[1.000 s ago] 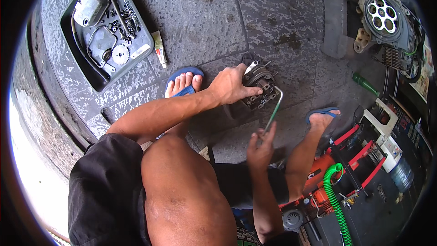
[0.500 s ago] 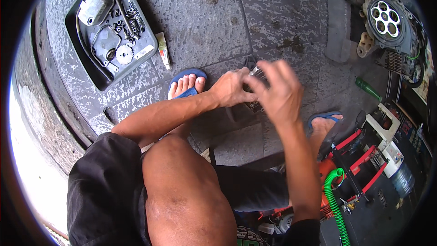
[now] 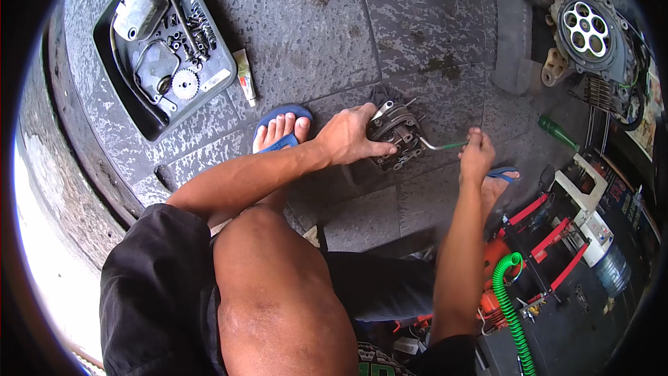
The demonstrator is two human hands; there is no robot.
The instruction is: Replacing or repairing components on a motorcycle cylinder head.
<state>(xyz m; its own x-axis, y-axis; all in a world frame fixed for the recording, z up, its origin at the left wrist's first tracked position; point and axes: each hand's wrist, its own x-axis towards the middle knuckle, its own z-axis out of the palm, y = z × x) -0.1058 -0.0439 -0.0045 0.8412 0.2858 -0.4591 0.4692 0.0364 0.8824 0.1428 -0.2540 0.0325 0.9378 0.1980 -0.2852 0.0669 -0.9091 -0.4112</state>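
Your right grip (image 3: 476, 157) is closed around the far end of a bent tool (image 3: 449, 145) with a green shaft, and the tool's hooked end meets the right edge of the engine part (image 3: 399, 131). Whether it is seated on a fastener is too small to tell. Your left grip (image 3: 353, 136) is clamped on the left side of that part, thumb across its top, steadying it low over the floor (image 3: 292, 35) between your feet.

The work looks partway through: studs and fittings remain on the engine part, so the turning appears unfinished. How many fasteners are left, or whether any is loose, you cannot tell from here.

Just beside your left foot (image 3: 284, 125) lies a tube (image 3: 245, 78), and past it a tray (image 3: 221, 82) holds a metal cover (image 3: 139, 14), a toothed wheel (image 3: 185, 84) and small hardware. On the other side, your right foot (image 3: 504, 175) is partly behind your forearm and could limit the tool's swing. Farther out are a green bottle (image 3: 558, 132), an engine (image 3: 586, 31) and a coiled green hose (image 3: 511, 306), all clear of your hands.
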